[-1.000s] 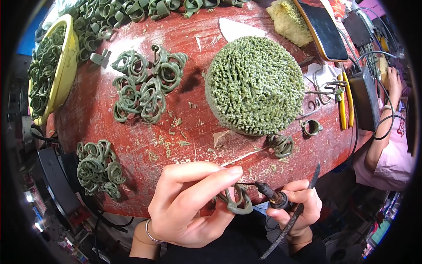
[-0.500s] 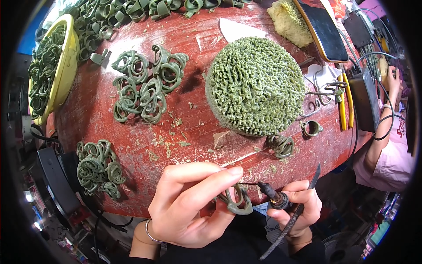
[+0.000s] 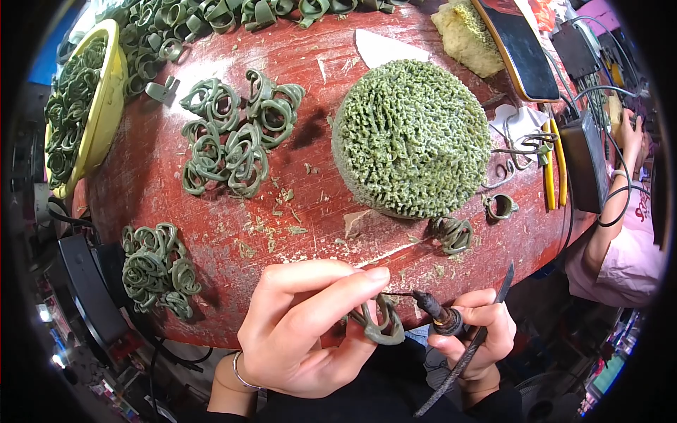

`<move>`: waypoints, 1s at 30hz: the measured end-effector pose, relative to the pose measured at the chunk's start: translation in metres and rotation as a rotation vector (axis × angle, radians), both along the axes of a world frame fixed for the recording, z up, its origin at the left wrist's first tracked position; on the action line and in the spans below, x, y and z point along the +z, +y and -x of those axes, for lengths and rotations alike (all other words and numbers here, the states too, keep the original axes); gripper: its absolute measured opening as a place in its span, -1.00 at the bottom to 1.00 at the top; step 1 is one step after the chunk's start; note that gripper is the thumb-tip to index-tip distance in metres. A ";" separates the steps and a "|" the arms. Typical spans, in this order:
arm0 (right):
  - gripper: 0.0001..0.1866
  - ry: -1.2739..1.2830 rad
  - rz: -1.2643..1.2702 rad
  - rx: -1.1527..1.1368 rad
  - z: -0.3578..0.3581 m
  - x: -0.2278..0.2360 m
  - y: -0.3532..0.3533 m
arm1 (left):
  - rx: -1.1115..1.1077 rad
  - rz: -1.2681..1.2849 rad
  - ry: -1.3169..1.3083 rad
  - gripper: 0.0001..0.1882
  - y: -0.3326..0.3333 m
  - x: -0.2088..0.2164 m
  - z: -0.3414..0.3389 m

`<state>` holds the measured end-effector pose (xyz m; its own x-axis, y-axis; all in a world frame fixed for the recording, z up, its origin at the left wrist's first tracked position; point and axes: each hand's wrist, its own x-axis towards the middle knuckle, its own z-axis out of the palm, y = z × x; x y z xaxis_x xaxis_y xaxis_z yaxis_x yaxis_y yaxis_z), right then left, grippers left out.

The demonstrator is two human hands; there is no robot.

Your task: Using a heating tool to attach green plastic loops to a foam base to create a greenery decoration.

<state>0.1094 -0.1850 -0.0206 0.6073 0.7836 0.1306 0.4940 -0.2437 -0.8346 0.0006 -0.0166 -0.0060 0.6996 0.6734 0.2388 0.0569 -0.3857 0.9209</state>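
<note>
My left hand [image 3: 303,324] pinches a dark green wax ring [image 3: 388,337] between thumb and fingers, above the near edge of the table. In my right hand [image 3: 490,328] is a black wax pen [image 3: 440,316], its thin tip pointing left at the top of the ring. Whether that tip touches the wax I cannot tell. The same hand also keeps a long dark file [image 3: 462,366] slanting across its fingers. Beyond the hands sits a round block with a rough, crumbly green top [image 3: 412,137]. A small cluster of green rings [image 3: 453,235] and a single ring [image 3: 501,206] lie beside it.
Several ring clusters [image 3: 226,141] lie on the worn red table [image 3: 310,233], another [image 3: 161,271] near its left edge. A yellow basket [image 3: 106,106] holds more rings. At right are yellow-handled pliers [image 3: 559,166], a phone [image 3: 518,53], a black box [image 3: 585,162] with cables, and another person's arm [image 3: 610,211].
Both hands keep nearly the same pose, with the ring and pen tip in place. The table scene has shifted very slightly in the picture.
</note>
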 end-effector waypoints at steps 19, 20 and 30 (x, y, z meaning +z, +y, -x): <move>-0.49 0.023 -0.026 -0.012 0.000 -0.005 -0.009 | -0.011 0.011 0.020 -0.56 0.001 0.001 0.001; -0.49 0.022 -0.027 -0.012 0.001 -0.005 -0.009 | -0.011 0.010 0.019 -0.56 0.001 0.001 0.001; -0.50 0.001 -0.023 0.026 -0.002 0.000 -0.002 | -0.030 0.021 0.038 -0.55 0.001 0.004 0.003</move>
<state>0.1110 -0.1872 -0.0210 0.5868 0.7961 0.1479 0.4990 -0.2117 -0.8403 -0.0025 -0.0156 -0.0024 0.7283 0.6562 0.1976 0.0810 -0.3688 0.9260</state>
